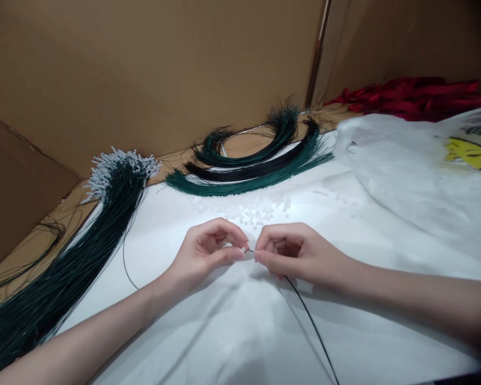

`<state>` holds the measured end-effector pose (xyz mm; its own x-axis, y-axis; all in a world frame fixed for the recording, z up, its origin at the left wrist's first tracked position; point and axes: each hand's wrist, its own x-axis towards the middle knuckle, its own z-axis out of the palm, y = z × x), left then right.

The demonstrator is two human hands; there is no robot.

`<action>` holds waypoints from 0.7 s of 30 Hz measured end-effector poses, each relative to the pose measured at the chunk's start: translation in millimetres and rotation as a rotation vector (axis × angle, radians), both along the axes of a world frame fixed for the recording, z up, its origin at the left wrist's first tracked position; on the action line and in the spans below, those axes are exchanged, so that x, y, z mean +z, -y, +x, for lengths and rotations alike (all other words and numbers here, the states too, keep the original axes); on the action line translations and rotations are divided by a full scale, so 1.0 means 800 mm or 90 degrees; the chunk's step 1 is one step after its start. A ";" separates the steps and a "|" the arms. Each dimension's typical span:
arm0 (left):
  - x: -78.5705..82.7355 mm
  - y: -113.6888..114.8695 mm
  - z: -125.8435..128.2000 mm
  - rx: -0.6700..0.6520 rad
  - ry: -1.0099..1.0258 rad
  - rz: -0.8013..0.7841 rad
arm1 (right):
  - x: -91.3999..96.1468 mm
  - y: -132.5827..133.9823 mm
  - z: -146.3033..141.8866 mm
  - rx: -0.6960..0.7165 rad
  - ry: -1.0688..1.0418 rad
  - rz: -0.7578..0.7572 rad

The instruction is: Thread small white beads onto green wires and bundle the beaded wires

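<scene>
Over the white surface, my right hand (300,250) pinches a thin dark cord (310,318) close to its end. The rest of that cord hangs from under the palm toward the bottom edge. Thumb and forefinger of my left hand (210,248) are closed on a tiny whitish piece at the cord's tip, mostly hidden by the fingertips. A short stretch of cord shows between the two hands. Just beyond them lie many small white pieces (260,209), loosely scattered.
At left lies a long bundle of dark green cords (92,246) with white tips (120,166). Several curved bundles of green and black cords (248,184) lie at the back. A translucent plastic bag (417,176) and red ribbons (417,96) are at right. Cardboard walls (164,64) stand behind.
</scene>
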<state>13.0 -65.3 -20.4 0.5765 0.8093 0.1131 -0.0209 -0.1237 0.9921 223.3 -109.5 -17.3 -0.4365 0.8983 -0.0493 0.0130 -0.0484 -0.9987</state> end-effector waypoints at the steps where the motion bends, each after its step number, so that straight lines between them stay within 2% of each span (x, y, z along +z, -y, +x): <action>1: 0.000 0.001 0.001 0.002 -0.004 0.002 | 0.001 0.000 0.000 0.002 0.002 0.004; 12: 0.003 0.003 0.001 -0.003 -0.033 0.005 | 0.002 0.001 0.001 0.006 0.024 0.021; 21: -0.001 0.002 0.002 -0.027 -0.005 0.004 | 0.001 0.001 0.001 0.018 0.044 0.036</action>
